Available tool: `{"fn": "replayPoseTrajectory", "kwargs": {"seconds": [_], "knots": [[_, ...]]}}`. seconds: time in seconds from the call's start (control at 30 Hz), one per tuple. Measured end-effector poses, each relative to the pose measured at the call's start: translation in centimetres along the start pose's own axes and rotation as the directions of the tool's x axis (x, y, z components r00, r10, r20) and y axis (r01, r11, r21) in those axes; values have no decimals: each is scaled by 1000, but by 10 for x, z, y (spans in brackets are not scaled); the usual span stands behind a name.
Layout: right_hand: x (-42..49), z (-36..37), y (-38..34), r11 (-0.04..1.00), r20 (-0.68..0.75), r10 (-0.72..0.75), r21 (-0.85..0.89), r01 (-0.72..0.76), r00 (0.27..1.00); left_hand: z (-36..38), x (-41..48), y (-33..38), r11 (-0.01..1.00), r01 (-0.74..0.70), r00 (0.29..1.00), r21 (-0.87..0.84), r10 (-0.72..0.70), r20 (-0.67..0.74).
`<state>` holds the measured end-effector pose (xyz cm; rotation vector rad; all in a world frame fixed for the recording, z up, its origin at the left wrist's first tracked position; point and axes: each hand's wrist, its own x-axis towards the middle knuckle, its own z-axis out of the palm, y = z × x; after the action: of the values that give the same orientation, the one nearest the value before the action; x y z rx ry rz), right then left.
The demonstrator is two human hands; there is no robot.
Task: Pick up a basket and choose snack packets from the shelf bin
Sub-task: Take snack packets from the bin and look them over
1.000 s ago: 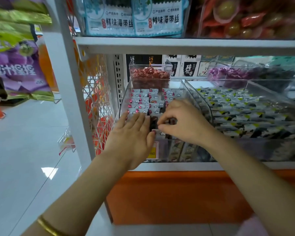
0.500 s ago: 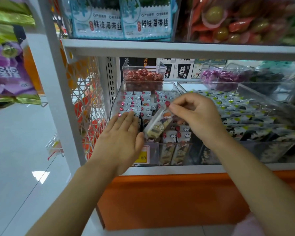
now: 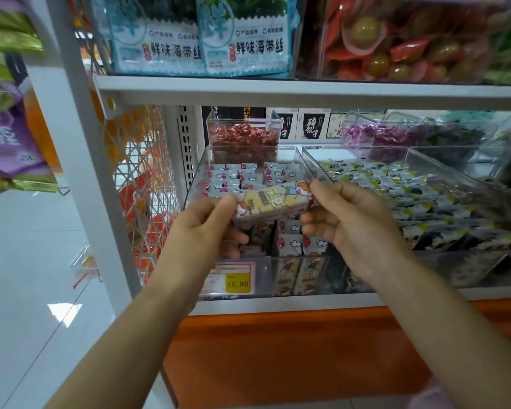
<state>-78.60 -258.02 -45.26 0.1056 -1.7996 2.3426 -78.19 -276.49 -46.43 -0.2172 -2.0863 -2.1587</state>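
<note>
— Where is the snack packet (image 3: 273,199)?
— In the air just above the clear bin (image 3: 263,274) at the left end of the shelf (image 3: 307,304). It lies nearly level, with its right end a little higher.
— Who holds it?
— Both hands. The left hand (image 3: 207,228) pinches its left end between thumb and fingers, and the right hand (image 3: 351,222) pinches the right end the same way.
— And the bin itself?
— It holds rows of small white packets (image 3: 219,175) with red marks. A yellow price tag (image 3: 238,280) reading 15.80 sits on its front wall, at the shelf's front edge.
— What is next to it?
— Just beside it on the right is a wider bin (image 3: 354,148) of green-and-black packets. Behind it, toward the back of the shelf, stands a small clear box (image 3: 244,122) of red sweets.
</note>
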Motion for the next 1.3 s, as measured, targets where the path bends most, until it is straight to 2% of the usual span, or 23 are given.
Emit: {"fn": "replayPoseTrajectory", "kwargs": {"seconds": [0.1,0.13,0.23,0.3,0.4,0.47,0.53,0.6,0.73,0.9,1.0,1.07,1.2,1.3], "knots": [[0,1,0,994,37,50,91,-53,998,-2,1,4,969,83,996,-232,-83,10],[0,0,-1,987,44,75,141,-81,996,-4,2,4,961,94,996,-261,-93,18],[0,0,1,956,53,138,253,-146,989,-6,4,0,976,88,996,-199,-87,14],[1,-1,1,946,64,150,281,-162,987,-7,5,-1,970,98,995,-221,-101,-1],[1,-3,2,961,66,115,247,-128,991,-7,4,0,929,140,990,-343,-142,18],[1,-4,4,989,47,45,139,-51,998,-7,3,0,919,143,990,-368,-139,37],[1,-5,6,999,35,-34,21,33,999,-6,2,-1,948,93,995,-303,-82,48],[0,-5,7,998,35,-66,-16,67,997,-5,2,-1,974,30,999,-225,-20,45],[1,-7,9,983,27,-119,-135,121,993,-5,1,-2,987,3,997,-159,10,76],[2,-6,13,964,89,-132,-221,149,987,-3,0,-2,998,-45,998,-54,47,39],[2,-7,15,954,123,-167,-230,192,978,-4,-1,0,998,-59,996,-37,61,61],[2,-7,13,926,129,-200,-298,230,971,-3,-2,1,997,-71,994,-18,72,88],[0,-6,11,935,88,-221,-263,237,971,-3,-3,2,994,-101,987,34,96,131],[1,-7,12,896,30,-281,-351,273,959,-2,-4,5,977,-165,975,134,142,170]]}}
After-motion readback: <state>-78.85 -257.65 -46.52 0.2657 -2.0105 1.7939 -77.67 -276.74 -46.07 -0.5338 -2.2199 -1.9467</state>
